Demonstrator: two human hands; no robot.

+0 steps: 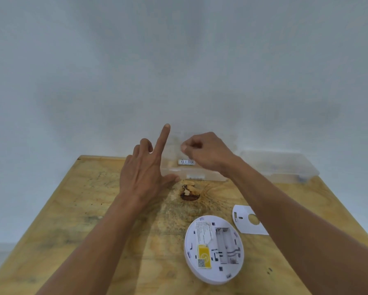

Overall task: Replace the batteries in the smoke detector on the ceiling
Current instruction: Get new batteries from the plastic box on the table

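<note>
The white round smoke detector (214, 250) lies face down on the wooden table (93, 209), its battery bay uncovered and holding no batteries. Its white mounting plate (248, 222) lies just to the right of it. A clear plastic box (191, 174) stands at the table's far edge, with a white battery (186, 162) lying inside. My left hand (144, 169) rests at the box's left end, thumb against its front, index finger pointing up. My right hand (206, 152) hovers over the box with its fingertips pinched together; nothing shows between them.
A clear lid (285, 165) lies at the table's far right corner against the pale wall. A dark burnt knot (189, 193) marks the wood in front of the box. The table's left half is bare wood.
</note>
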